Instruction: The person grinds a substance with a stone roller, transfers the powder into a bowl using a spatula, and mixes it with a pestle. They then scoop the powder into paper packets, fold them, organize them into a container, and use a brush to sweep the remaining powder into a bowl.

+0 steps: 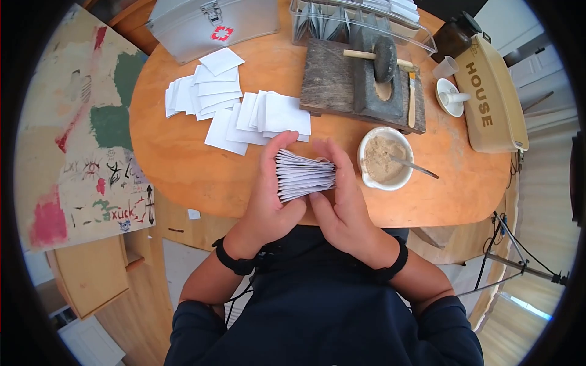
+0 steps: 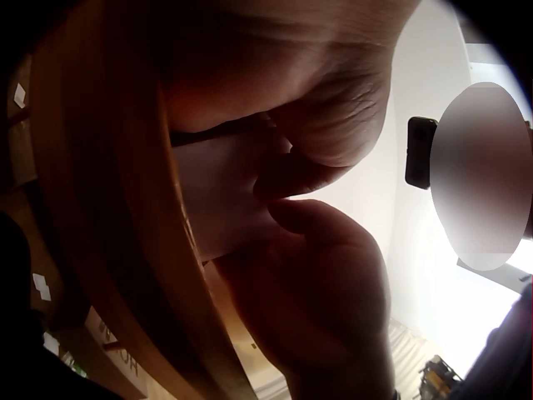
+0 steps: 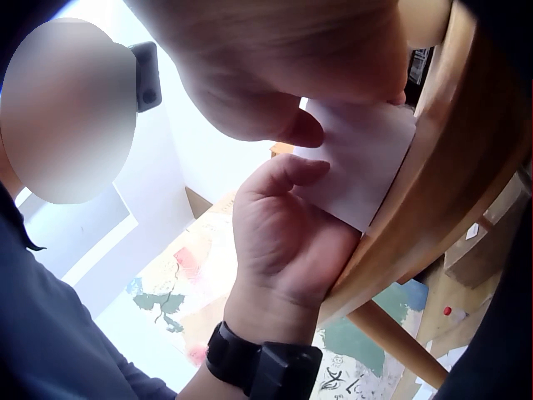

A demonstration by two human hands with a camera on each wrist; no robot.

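Observation:
Between both hands, close over the table's near edge, is a thick stack of folded white paper packets [image 1: 305,177], their edges facing up. My left hand [image 1: 268,198] grips the stack's left side, fingers bent along the far corner and thumb at the near side. On the right side my right hand [image 1: 345,210] holds it the same way, its thumb close to the left one. The right wrist view shows a flat white face of the packets [image 3: 358,162] between the two hands, both thumbs against it. Beyond the hands more white packets [image 1: 287,113] lie in overlapping rows.
Right of the hands stands a white bowl [image 1: 363,160] of beige powder with a spoon [image 1: 421,168]. Behind it a stone slab and mallet [image 1: 386,58] sit on a dark wooden board [image 1: 323,79]. A metal first-aid box [image 1: 183,30], clear tray [image 1: 298,36] and HOUSE box [image 1: 497,97] edge the table.

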